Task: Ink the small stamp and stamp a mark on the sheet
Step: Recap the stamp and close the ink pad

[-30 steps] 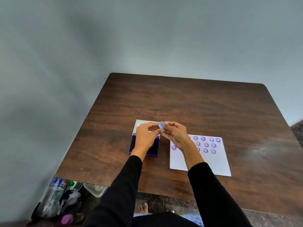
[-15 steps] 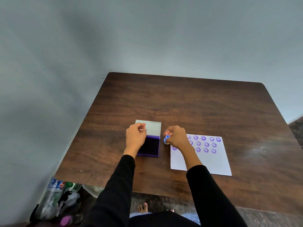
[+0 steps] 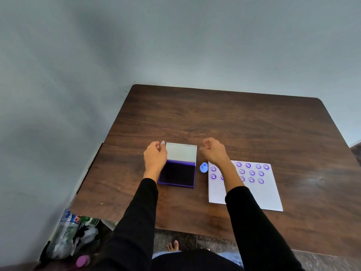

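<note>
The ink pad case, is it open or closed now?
Open. The ink pad case has its lid folded back flat on the table, and the dark pad is uncovered.

Stamp [image 3: 203, 167] between ink pad [image 3: 177, 174], sheet [image 3: 259, 194]

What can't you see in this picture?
Head view only:
- Some smiley marks on the sheet: hidden by the right forearm.
- The small stamp: its printing face is turned down onto the table.
- Left hand and right hand: palms turned away.
</note>
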Demonstrator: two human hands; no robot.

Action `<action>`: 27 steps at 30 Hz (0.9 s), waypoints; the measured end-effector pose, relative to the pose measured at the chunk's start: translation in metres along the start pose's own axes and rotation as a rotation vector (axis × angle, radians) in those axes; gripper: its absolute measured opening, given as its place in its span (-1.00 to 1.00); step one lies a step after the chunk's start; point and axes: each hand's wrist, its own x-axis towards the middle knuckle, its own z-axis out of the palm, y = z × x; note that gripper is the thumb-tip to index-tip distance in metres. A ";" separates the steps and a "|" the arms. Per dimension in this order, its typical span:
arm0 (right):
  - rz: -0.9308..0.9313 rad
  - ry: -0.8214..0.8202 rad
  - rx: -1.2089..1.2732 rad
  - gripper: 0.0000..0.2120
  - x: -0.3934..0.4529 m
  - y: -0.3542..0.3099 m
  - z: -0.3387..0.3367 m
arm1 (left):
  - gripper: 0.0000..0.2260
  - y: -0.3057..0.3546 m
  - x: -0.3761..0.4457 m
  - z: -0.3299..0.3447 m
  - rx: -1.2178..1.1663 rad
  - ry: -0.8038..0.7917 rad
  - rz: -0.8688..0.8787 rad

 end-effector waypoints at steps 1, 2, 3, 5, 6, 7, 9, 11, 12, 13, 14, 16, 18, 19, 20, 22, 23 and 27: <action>0.013 -0.001 -0.004 -0.65 0.002 -0.005 0.005 | -0.61 0.001 0.003 0.000 -0.002 -0.011 -0.011; 0.023 -0.008 -0.020 -0.63 0.003 -0.009 0.011 | -0.59 0.001 0.006 0.001 -0.006 -0.024 -0.022; 0.030 -0.017 -0.045 -0.61 0.004 -0.013 0.016 | -0.58 0.002 0.009 0.002 -0.009 -0.039 -0.037; 0.039 -0.029 -0.119 -0.59 0.006 -0.020 0.023 | -0.57 0.002 0.014 0.005 -0.004 -0.071 -0.069; 0.041 -0.032 -0.157 -0.60 0.007 -0.022 0.027 | -0.56 0.002 0.016 0.006 0.004 -0.084 -0.076; 0.039 -0.033 -0.195 -0.62 0.007 -0.024 0.029 | -0.55 0.002 0.018 0.006 0.010 -0.092 -0.075; 0.029 -0.035 -0.273 -0.65 0.007 -0.026 0.034 | -0.54 0.002 0.020 0.007 0.018 -0.096 -0.072; 0.022 -0.031 -0.311 -0.66 0.006 -0.028 0.038 | -0.55 0.004 0.020 0.006 0.027 -0.094 -0.071; 0.019 -0.024 -0.311 -0.66 0.006 -0.028 0.040 | -0.55 0.005 0.020 0.006 0.029 -0.095 -0.071; 0.017 -0.016 -0.303 -0.65 0.007 -0.029 0.042 | -0.54 0.006 0.021 0.005 0.029 -0.098 -0.071; 0.018 -0.007 -0.287 -0.64 0.007 -0.029 0.043 | -0.54 0.006 0.021 0.005 0.027 -0.102 -0.072; 0.029 0.014 -0.235 -0.60 0.007 -0.030 0.044 | -0.53 0.006 0.022 0.004 0.030 -0.108 -0.066; 0.048 0.037 -0.159 -0.60 0.007 -0.032 0.043 | -0.53 0.006 0.022 0.002 0.031 -0.114 -0.053; 0.057 0.053 -0.113 -0.60 0.006 -0.033 0.041 | -0.53 0.006 0.023 0.001 0.023 -0.118 -0.050; 0.061 0.074 -0.068 -0.61 0.006 -0.034 0.039 | -0.52 0.006 0.023 -0.001 0.011 -0.120 -0.050; 0.057 0.118 0.004 -0.64 0.002 -0.037 0.034 | -0.48 0.008 0.021 -0.005 -0.012 -0.108 -0.049; 0.052 0.137 0.030 -0.65 0.000 -0.039 0.031 | -0.46 0.009 0.020 -0.007 -0.017 -0.096 -0.045; 0.020 0.177 0.082 -0.68 -0.012 -0.045 0.023 | -0.40 0.011 0.011 -0.015 -0.045 -0.058 -0.016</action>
